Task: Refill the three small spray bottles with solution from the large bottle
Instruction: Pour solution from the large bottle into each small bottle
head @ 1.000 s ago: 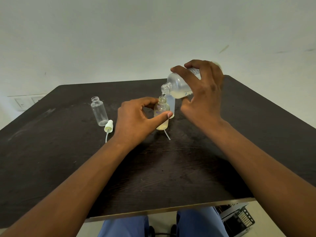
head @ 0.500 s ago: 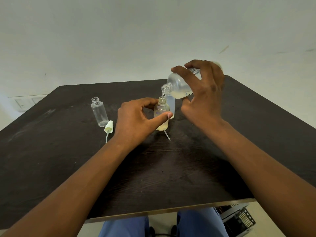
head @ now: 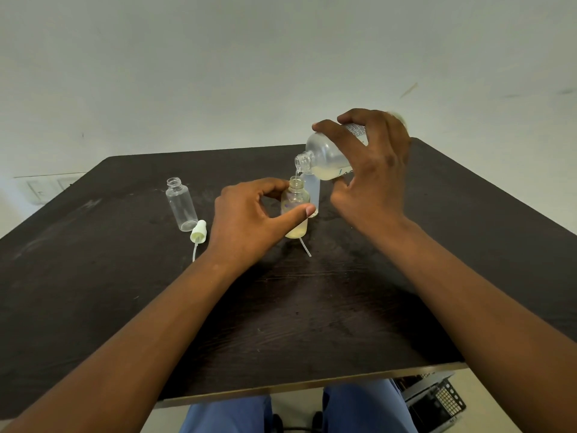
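My right hand (head: 371, 179) grips the large clear bottle (head: 324, 157), tipped mouth-down to the left, with pale yellowish solution in it. A thin stream runs from its mouth into a small open bottle (head: 295, 210) standing upright on the dark table (head: 281, 307). My left hand (head: 249, 220) holds that small bottle between thumb and fingers; yellowish liquid sits in its bottom. A second small frosted bottle (head: 313, 190) stands just behind it, mostly hidden. A third small bottle (head: 181, 204), clear and empty, stands open at the left.
A white spray cap with its dip tube (head: 197, 235) lies beside the empty bottle. Another thin tube (head: 305, 247) lies in front of the bottle being filled. A wall socket (head: 46, 187) is at the far left; a grey device (head: 437, 401) sits on the floor at lower right.
The large bottle keeps pouring, and the liquid in the held small bottle has risen slightly. Both hands stay where they were.
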A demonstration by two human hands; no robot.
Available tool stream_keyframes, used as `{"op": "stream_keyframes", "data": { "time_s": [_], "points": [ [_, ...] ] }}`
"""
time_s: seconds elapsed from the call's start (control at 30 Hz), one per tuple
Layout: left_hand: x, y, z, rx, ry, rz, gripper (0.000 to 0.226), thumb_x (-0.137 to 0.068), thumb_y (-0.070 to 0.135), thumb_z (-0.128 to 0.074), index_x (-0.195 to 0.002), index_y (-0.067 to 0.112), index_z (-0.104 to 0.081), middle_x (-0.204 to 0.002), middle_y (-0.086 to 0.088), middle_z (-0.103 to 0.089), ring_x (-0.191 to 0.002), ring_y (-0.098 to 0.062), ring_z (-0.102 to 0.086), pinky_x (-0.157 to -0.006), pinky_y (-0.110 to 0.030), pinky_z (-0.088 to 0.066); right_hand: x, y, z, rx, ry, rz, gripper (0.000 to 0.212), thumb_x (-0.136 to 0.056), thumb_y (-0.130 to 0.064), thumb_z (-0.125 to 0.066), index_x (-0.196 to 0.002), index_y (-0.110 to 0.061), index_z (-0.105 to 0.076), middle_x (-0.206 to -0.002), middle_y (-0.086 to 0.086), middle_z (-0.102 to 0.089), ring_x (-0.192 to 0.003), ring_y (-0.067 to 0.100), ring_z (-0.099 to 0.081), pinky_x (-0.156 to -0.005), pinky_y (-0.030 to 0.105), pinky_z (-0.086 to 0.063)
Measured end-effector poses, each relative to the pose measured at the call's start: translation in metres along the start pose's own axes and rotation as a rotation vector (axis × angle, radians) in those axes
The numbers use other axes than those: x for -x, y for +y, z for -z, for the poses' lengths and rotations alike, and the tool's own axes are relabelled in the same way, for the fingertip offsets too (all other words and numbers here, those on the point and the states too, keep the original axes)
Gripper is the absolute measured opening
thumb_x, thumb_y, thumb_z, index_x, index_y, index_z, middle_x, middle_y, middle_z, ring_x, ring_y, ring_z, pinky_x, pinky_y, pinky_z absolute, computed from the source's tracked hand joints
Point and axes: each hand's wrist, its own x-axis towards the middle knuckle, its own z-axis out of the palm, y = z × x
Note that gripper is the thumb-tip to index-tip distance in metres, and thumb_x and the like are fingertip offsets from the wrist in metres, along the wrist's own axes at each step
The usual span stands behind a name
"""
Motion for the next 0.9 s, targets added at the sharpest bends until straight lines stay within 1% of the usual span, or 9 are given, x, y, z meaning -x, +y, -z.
{"op": "stream_keyframes", "data": {
  "time_s": [0.13,0.33,0.5,0.6,0.73,0.83,0.9],
  "points": [
    [-0.0009,-0.0003,0.0003,-0.014,0.001,-0.003,0.052,-0.075,0.056,-0.085,-0.114,0.023,-0.079,-0.089,0.023,-0.068,-0.064,0.019,-0.057,-0.065,-0.004,-0.039,-0.0004,0.0004,-0.0003,-0.001,0.007,0.003,0.074,-0.059,-0.002,-0.056,-0.128,-0.027,-0.072,-0.129,0.007,-0.064,-0.125,0.032,-0.055,-0.108,0.043,-0.038],
    [-0.0009,0.0008,0.0007,-0.010,0.000,0.008,0.054,-0.075,0.057,-0.085,-0.115,0.022,-0.079,-0.091,0.022,-0.068,-0.065,0.019,-0.058,-0.067,-0.011,-0.042,-0.0007,0.0000,0.0000,0.002,0.004,0.001,0.074,-0.059,-0.003,-0.055,-0.127,-0.027,-0.072,-0.128,0.006,-0.064,-0.124,0.033,-0.056,-0.108,0.043,-0.037],
    [-0.0011,0.0006,0.0006,-0.004,-0.001,0.014,0.051,-0.076,0.057,-0.085,-0.114,0.024,-0.079,-0.087,0.029,-0.064,-0.065,0.019,-0.058,-0.067,-0.015,-0.044,-0.0004,0.0004,0.0001,-0.002,0.008,0.008,0.074,-0.059,-0.003,-0.054,-0.127,-0.026,-0.072,-0.128,0.007,-0.064,-0.125,0.033,-0.055,-0.108,0.043,-0.038],
    [-0.0014,0.0006,0.0004,-0.007,0.001,0.012,0.050,-0.076,0.056,-0.085,-0.113,0.024,-0.079,-0.086,0.030,-0.063,-0.065,0.019,-0.058,-0.066,-0.014,-0.043,0.0001,0.0004,0.0001,-0.003,0.016,0.005,0.074,-0.059,-0.003,-0.054,-0.127,-0.026,-0.072,-0.128,0.007,-0.064,-0.125,0.031,-0.052,-0.108,0.042,-0.037],
    [-0.0012,0.0004,0.0000,-0.009,0.003,0.012,0.050,-0.076,0.056,-0.085,-0.113,0.024,-0.079,-0.085,0.029,-0.064,-0.064,0.020,-0.057,-0.066,-0.013,-0.042,0.0002,0.0009,-0.0006,0.007,0.008,0.004,0.075,-0.059,-0.002,-0.056,-0.128,-0.027,-0.072,-0.129,0.006,-0.063,-0.126,0.032,-0.052,-0.109,0.044,-0.038],
    [-0.0014,0.0003,0.0002,-0.011,0.000,0.013,0.051,-0.075,0.058,-0.085,-0.114,0.025,-0.079,-0.087,0.027,-0.066,-0.065,0.019,-0.058,-0.067,-0.014,-0.043,0.0004,0.0013,-0.0014,0.007,0.008,0.005,0.075,-0.059,-0.002,-0.055,-0.127,-0.027,-0.072,-0.129,0.006,-0.063,-0.126,0.031,-0.052,-0.109,0.045,-0.039],
    [-0.0016,-0.0001,0.0001,-0.008,0.001,0.017,0.051,-0.075,0.058,-0.085,-0.113,0.025,-0.079,-0.085,0.030,-0.064,-0.065,0.019,-0.058,-0.068,-0.017,-0.044,0.0001,0.0012,-0.0014,0.006,0.014,0.004,0.074,-0.059,-0.002,-0.055,-0.127,-0.027,-0.072,-0.129,0.006,-0.063,-0.126,0.029,-0.049,-0.109,0.043,-0.038]
  ]
}}
